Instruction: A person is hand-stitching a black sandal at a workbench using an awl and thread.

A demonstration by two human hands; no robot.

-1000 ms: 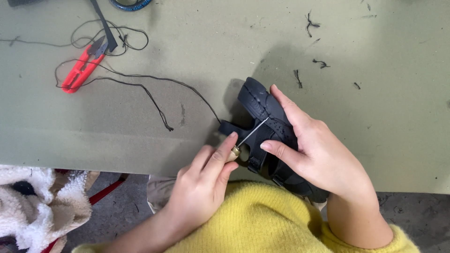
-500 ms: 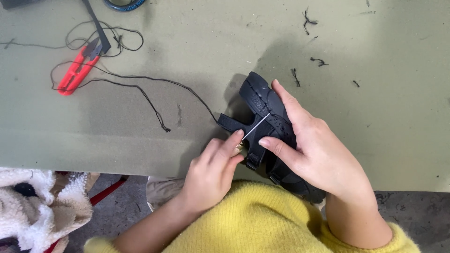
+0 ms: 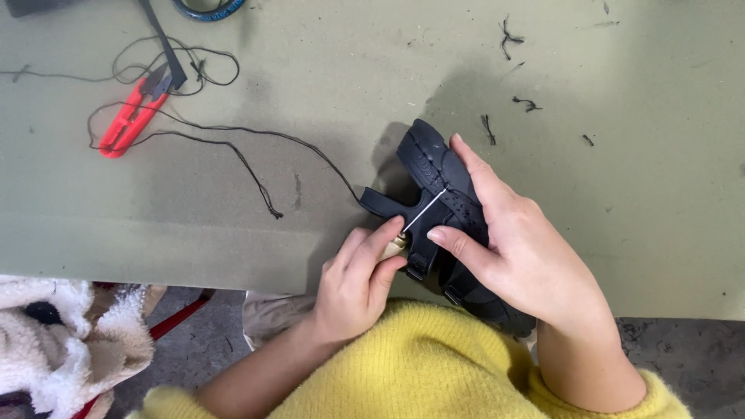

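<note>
Head view, looking down on my two hands at the near edge of a green work table (image 3: 621,194). My right hand (image 3: 528,264) lies over a black sandal (image 3: 434,178), fingers spread along the sole and the thumb pressed against its side, pinning the sandal on the table just in front of my yellow jumper (image 3: 434,365). My left hand (image 3: 357,283) is closed in a pinch on the brass-coloured butt of a thin metal awl or needle (image 3: 423,211); the shaft runs up and to the right from the fingertips and lies across the black strap (image 3: 384,206) where it meets the sole. A dark thread (image 3: 233,143) trails from the strap area leftward over the table in loose loops, and it ends near a pair of red thread snips (image 3: 128,120), which lie well apart from both hands. Short thread offcuts (image 3: 508,31) are scattered at the far side; a white fleecy garment (image 3: 62,341) sits below the table edge at left. I judge the step in hand to be hand-stitching the strap to the sole, with the tool set at or in a stitch hole. The next move calls for a steady axial push or pull with the left hand, while the right hand keeps the sandal from twisting and its thumb stays clear of the point.
</note>
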